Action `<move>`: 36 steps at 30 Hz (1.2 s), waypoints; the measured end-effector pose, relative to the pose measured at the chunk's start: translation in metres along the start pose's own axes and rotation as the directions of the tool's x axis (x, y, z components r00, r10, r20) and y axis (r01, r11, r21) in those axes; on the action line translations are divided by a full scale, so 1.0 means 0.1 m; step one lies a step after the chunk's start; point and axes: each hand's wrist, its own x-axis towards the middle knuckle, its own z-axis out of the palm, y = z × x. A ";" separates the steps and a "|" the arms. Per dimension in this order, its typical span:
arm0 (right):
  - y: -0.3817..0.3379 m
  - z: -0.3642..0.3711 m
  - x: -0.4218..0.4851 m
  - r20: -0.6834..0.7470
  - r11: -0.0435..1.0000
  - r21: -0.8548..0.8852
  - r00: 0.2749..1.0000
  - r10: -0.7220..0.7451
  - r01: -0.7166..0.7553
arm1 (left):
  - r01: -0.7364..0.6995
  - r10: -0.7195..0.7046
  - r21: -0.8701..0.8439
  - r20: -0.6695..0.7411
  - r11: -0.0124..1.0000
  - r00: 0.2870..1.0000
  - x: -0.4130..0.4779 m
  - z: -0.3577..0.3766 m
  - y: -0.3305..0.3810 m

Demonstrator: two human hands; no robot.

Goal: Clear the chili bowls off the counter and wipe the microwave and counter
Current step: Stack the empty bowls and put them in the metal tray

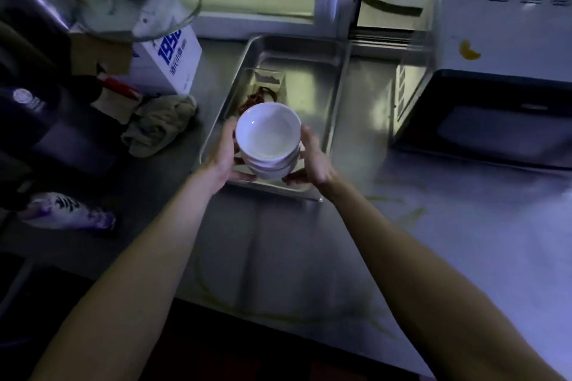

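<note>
A stack of white bowls is held over the near end of a steel tray on the steel counter. My left hand cups the stack's left side, thumb up along the rim and fingers underneath. On the stack's right side my right hand grips it the same way. The top bowl is empty. Red dried chilies and a clear container lie in the tray behind the bowls. The white microwave stands at the right with a yellow smear on its top.
A crumpled beige cloth lies left of the tray, beside a white carton and a glass lid. A dark appliance fills the left. A printed packet lies near the left. Yellowish streaks mark the counter.
</note>
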 end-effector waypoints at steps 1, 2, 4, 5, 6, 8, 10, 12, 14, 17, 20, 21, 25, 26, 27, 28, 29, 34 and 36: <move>0.01 0.13 0.11 0.001 1.000 0.008 1.000 0.007 -0.007 | 0.018 -0.018 -0.002 0.006 1.000 1.000 0.14 -0.13 0.00; 0.02 0.25 0.22 0.004 1.000 0.024 1.000 0.017 -0.017 | 0.040 -0.040 -0.012 0.008 0.999 0.999 0.27 -0.24 -0.01; 0.04 0.43 0.42 -0.004 0.998 0.041 0.999 0.049 -0.048 | 0.091 -0.091 -0.014 0.006 0.996 0.996 0.56 -0.39 -0.07; 0.06 0.51 0.52 -0.009 0.997 0.044 0.998 0.070 -0.069 | 0.104 -0.104 0.006 0.011 0.995 0.995 0.68 -0.45 -0.10; 0.09 0.58 0.61 -0.010 0.995 0.045 0.996 0.088 -0.088 | 0.109 -0.110 0.024 0.016 0.994 0.994 0.81 -0.50 -0.15; 0.17 0.69 0.76 -0.037 0.995 0.027 0.994 0.100 -0.099 | 0.110 -0.111 0.032 0.019 0.993 0.994 0.99 -0.57 -0.24; 0.27 0.76 0.89 -0.071 0.993 0.018 0.990 0.121 -0.120 | 0.132 -0.133 0.023 0.032 0.991 0.991 1.06 -0.62 -0.28; 0.32 0.83 0.98 -0.062 0.986 0.049 0.984 0.165 -0.162 | 0.132 -0.132 -0.009 0.009 0.991 0.991 1.07 -0.66 -0.28; 0.32 0.91 1.04 -0.065 0.982 0.047 0.980 0.188 -0.185 | 0.104 -0.106 -0.035 -0.032 0.994 0.994 1.05 -0.72 -0.28; 0.27 1.03 1.12 -0.066 0.989 0.015 0.987 0.148 -0.148 | 0.078 -0.083 -0.067 -0.069 0.995 0.994 1.01 -0.84 -0.31; 0.21 1.09 1.14 -0.012 0.996 0.021 0.996 0.092 -0.092 | 0.021 -0.026 -0.060 -0.079 0.998 0.996 0.94 -0.95 -0.38; 0.19 1.09 1.12 0.002 0.996 0.016 0.996 0.090 -0.090 | -0.001 -0.003 -0.056 -0.076 0.998 0.997 0.88 -0.96 -0.40; 0.21 1.01 0.98 0.031 0.992 -0.029 0.992 0.125 -0.124 | -0.069 0.073 0.037 -0.121 0.997 0.990 0.54 -0.93 -0.56; 0.25 0.94 0.93 0.012 0.991 -0.100 0.996 0.090 -0.089 | -0.088 0.104 0.104 -0.151 0.991 0.983 0.42 -0.90 -0.63; 0.27 0.84 0.82 -0.009 0.971 -0.241 1.000 0.008 -0.010 | -0.114 0.153 0.216 -0.173 0.970 0.973 0.30 -0.85 -0.71; 0.32 0.70 0.68 -0.017 0.909 -0.408 0.994 -0.104 0.088 | -0.160 0.231 0.360 -0.166 0.919 0.959 0.15 -0.78 -0.80; 0.39 0.55 0.52 -0.004 0.811 -0.556 0.975 -0.222 0.182 | -0.220 0.327 0.510 -0.131 0.832 0.936 0.00 -0.70 -0.90; 0.99 -0.40 -0.51 0.044 0.389 -0.885 0.877 -0.478 0.256 | -0.488 0.594 0.870 0.355 0.074 0.722 -0.61 0.11 -1.43; 1.28 -0.88 -0.91 -0.003 0.335 -0.927 0.888 -0.459 0.170 | -0.538 0.546 0.836 0.502 -0.107 0.671 -0.83 0.61 -1.50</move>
